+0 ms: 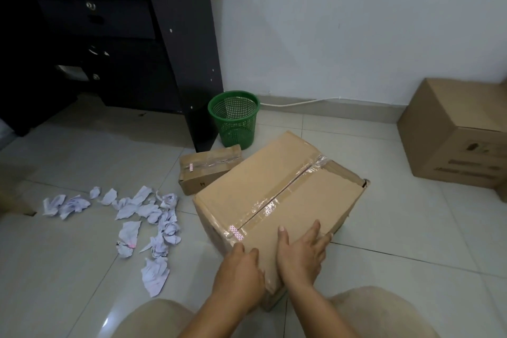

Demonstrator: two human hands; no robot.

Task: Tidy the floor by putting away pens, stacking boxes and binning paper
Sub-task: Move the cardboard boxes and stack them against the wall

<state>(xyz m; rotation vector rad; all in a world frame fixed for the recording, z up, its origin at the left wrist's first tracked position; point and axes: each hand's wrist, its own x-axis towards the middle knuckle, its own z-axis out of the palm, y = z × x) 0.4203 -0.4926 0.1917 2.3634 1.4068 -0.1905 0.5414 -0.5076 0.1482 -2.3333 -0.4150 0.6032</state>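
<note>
While both hands are on the taped cardboard box [279,195], I record the following state. My left hand [241,269] sits at the near corner of the box, fingers curled over the top edge and thumb on the lid; this grip is clamped on the box. My right hand [300,252] lies on the lid just beside the left, thumb on top and fingers spread toward the near right edge, bending over it; this grip is also clamped on the box. The box sits on the tiled floor [397,228] directly in front of my knees, turned at an angle, with a clear tape seam running along its lid. A smaller cardboard box [203,170] lies on the floor just behind the left rear of the taped box, touching or nearly touching it; I cannot tell which. A green mesh bin [234,118] stands upright behind the smaller box, close to the wall and next to the side panel of the dark counter [175,35]. Crumpled paper pieces [142,217] are scattered on the floor to the left of the taped box, well apart from the bin. A large cardboard box [455,132] rests on the floor at the right, near the wall, well apart from the box under my hands. A white cable [299,103] runs along the base of the wall.
</note>
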